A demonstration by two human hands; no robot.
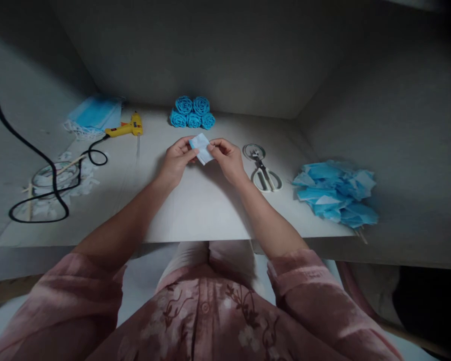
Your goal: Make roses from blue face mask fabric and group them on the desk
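Above the middle of the table I hold a small folded piece of face-mask fabric [202, 149], pale with a blue edge on its left. My left hand [177, 159] pinches its left side between thumb and fingers. On the right side, my right hand [227, 156] grips it the same way, thumb on top. Just beyond my hands sits a stack of several blue rolled rosettes [193, 113]. Scissors [263, 175] with white handles lie to the right of my right hand, near a small round metal-rimmed item [254, 151].
A yellow glue gun [126, 128] with a looping black cord [39, 220] lies at the left, by a pile of blue face masks [95, 113]. White scraps and sticks surround a round dish [56, 174]. Blue fabric pieces [336, 193] are heaped at the right. Walls enclose the table.
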